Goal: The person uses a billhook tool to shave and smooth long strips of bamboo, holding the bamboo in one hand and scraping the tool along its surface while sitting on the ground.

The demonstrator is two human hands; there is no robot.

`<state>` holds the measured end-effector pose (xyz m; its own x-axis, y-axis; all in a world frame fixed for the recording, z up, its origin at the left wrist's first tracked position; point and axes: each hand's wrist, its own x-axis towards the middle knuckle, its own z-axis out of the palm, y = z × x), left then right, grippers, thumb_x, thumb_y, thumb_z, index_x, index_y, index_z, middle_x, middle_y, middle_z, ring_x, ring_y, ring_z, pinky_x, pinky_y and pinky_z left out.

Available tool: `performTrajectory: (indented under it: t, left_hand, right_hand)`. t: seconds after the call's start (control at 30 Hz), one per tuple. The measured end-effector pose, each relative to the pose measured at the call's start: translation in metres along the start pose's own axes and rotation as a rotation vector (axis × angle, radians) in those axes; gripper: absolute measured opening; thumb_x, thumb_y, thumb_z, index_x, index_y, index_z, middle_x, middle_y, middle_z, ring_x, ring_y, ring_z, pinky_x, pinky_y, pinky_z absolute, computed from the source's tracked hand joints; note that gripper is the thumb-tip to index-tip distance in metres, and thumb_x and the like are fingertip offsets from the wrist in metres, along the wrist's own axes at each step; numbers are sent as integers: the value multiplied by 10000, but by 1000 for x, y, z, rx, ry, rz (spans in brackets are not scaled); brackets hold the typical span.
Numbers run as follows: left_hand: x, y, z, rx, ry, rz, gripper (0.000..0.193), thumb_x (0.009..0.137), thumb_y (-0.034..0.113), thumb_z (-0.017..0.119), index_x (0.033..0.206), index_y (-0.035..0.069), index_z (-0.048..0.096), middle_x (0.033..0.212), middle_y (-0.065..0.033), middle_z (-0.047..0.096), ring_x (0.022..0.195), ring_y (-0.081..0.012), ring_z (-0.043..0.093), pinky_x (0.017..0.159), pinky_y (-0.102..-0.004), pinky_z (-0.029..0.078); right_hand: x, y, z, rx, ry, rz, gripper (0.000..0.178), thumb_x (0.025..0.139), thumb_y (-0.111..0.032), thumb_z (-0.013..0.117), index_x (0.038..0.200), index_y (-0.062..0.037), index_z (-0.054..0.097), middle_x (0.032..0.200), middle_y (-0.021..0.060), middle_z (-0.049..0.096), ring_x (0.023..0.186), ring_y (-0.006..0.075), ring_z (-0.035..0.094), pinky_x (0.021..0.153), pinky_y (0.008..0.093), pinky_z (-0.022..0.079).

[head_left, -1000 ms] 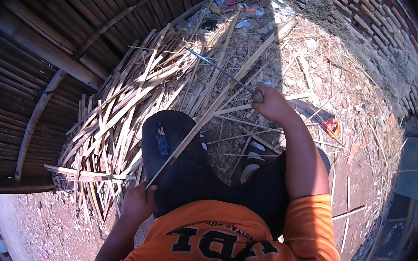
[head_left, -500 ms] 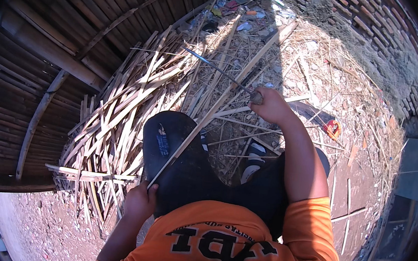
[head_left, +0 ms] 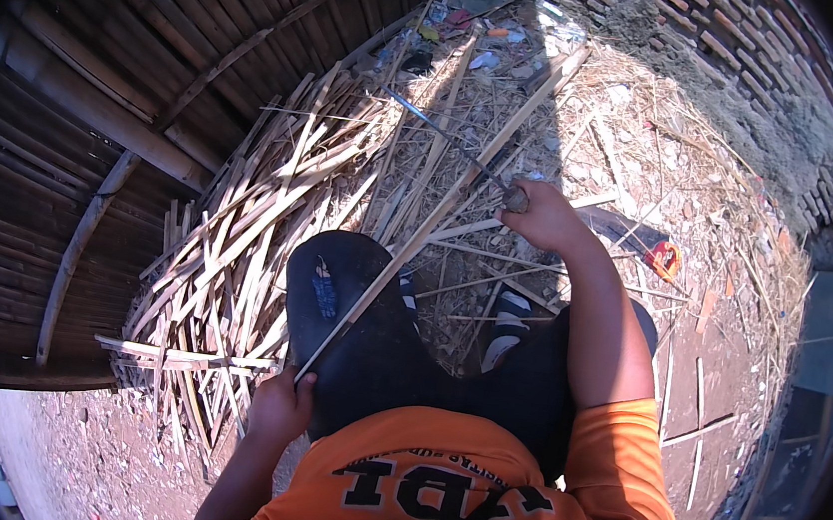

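Note:
My left hand [head_left: 280, 405], beside my left thigh, is closed around the near end of a long bamboo strip [head_left: 414, 244]. The strip slants across my left leg and runs away to the upper right, its far part over the littered ground. In front of my right knee, my right hand [head_left: 545, 218] grips the brown handle of a long thin-bladed knife [head_left: 431, 125]. Its blade points to the far left and crosses the strip; whether the edge touches it I cannot tell.
A heap of split bamboo strips [head_left: 244, 233] lies at the left beside a slatted bamboo wall [head_left: 53, 185]. A hand saw with an orange-red handle [head_left: 665, 261] rests on the ground to the right. Shavings and scraps cover the ground toward a brick wall [head_left: 746, 61].
The knife has shifted slightly, its blade tip moving a little to the right. My left hand keeps its hold on the bamboo strip. The whole view has shifted slightly.

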<state>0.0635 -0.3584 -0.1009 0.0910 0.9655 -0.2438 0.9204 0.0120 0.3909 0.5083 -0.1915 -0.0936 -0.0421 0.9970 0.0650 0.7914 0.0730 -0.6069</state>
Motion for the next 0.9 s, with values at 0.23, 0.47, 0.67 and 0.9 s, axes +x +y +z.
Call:
performTrajectory:
  t: [0.23, 0.47, 0.67, 0.9]
  left_hand:
    - [-6, -3, 4, 37, 17, 18, 307, 1009, 300, 585, 954, 8, 663, 716, -262, 663, 703, -478, 675, 650, -560, 526]
    - [1, -11, 16, -14, 82, 88, 281, 992, 270, 608, 903, 6, 643, 667, -251, 636, 669, -480, 657, 629, -559, 508]
    - [-2, -13, 14, -65, 71, 96, 276, 992, 261, 606, 901, 3, 640, 679, -256, 639, 684, -481, 659, 631, -559, 504]
    - [3, -10, 11, -92, 46, 67, 323, 1005, 305, 589, 934, -3, 656, 711, -269, 652, 720, -494, 664, 658, -568, 504]
  right_hand:
    - [-21, -67, 11, -280, -287, -332, 310, 808, -273, 769, 1010, -49, 699, 793, 188, 710, 781, 410, 690, 731, 488, 541]
    - [-1, -21, -39, 23, 32, 230, 331, 842, -267, 767, 1079, -44, 710, 892, 227, 723, 883, 415, 700, 785, 475, 550]
    - [-21, -59, 0, -211, -219, -326, 334, 809, -301, 786, 970, -28, 680, 816, 216, 690, 800, 418, 681, 748, 461, 541]
    - [10, 12, -13, 39, -37, 224, 386, 784, -264, 732, 1100, -44, 703, 946, 242, 716, 905, 403, 706, 851, 488, 561]
